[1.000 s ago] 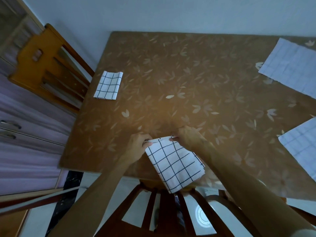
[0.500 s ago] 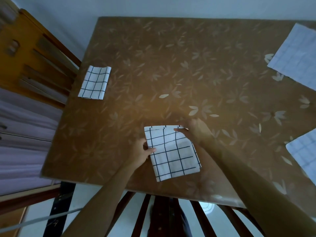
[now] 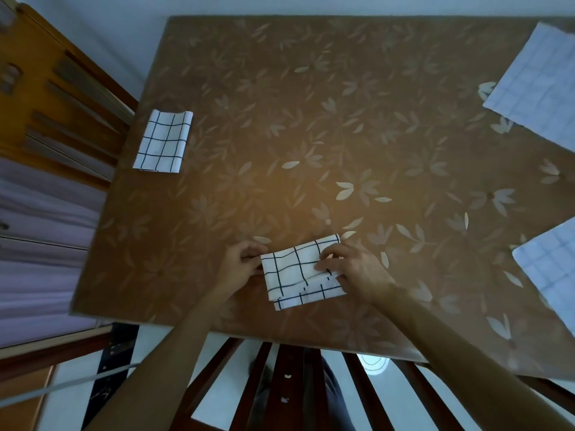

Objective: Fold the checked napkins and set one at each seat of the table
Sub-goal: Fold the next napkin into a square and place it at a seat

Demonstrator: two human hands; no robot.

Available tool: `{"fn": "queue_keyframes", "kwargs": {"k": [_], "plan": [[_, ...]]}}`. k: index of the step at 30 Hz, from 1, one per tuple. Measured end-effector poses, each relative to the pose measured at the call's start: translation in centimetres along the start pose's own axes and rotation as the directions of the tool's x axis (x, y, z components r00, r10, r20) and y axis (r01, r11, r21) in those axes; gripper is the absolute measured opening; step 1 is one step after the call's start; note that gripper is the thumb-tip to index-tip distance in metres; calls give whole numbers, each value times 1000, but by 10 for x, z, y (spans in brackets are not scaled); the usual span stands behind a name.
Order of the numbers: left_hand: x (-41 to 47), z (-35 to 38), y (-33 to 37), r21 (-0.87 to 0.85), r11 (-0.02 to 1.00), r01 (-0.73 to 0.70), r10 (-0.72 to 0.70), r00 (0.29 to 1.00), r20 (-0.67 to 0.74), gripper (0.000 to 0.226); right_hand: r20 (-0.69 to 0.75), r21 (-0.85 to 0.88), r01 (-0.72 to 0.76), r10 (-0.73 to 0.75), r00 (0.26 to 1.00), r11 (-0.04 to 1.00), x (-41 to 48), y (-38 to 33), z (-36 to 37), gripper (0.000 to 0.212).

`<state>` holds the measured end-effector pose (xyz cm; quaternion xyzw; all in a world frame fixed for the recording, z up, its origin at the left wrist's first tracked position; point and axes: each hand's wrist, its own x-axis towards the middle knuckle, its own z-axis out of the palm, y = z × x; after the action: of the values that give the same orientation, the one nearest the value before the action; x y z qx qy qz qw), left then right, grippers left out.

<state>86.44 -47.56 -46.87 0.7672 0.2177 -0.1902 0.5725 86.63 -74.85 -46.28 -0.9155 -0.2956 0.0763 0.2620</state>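
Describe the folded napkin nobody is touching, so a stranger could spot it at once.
Start at the brown leaf-patterned table and go to its left edge, beside the orange wooden chair. There lies a small folded napkin, white with dark checks. Nobody touches it, unlike the near napkin, and the two pale cloths on the right lie unfolded.

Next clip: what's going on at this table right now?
A person is folding a checked napkin at the near edge of the table. The left hand pinches its left edge and the right hand grips its right side. One folded napkin already lies by the wooden chair on the left. Two more lie flat and unfolded on the right: a far napkin and a near napkin.
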Motion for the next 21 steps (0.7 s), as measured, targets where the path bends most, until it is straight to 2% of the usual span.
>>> {"fn": "queue_keyframes", "kwargs": {"k": [3,5,8,13,17,21], "plan": [[-1,0,2,8,999,36,-36,999,-25,14,52,-37,1,1,999,999,-15,-4,11,55],[-2,1,2,63,998,0,1,1000,-16,10,66,-57,-36,40,997,998,-21,-6,19,54],[-3,4,-1,201,973,-113,108,994,35,18,73,-78,-86,92,993,993,-29,-9,29,53],[-5,10,-5,298,946,-124,125,992,13,16,69,-145,-150,161,985,978,-37,-11,38,47],[-1,12,-8,327,937,-122,132,991,-9,15,18,-175,-191,197,980,966,-47,-12,41,43],[3,12,-16,311,941,-136,151,988,-23,13,-172,-121,-233,210,962,965,-35,-34,50,31]]}}
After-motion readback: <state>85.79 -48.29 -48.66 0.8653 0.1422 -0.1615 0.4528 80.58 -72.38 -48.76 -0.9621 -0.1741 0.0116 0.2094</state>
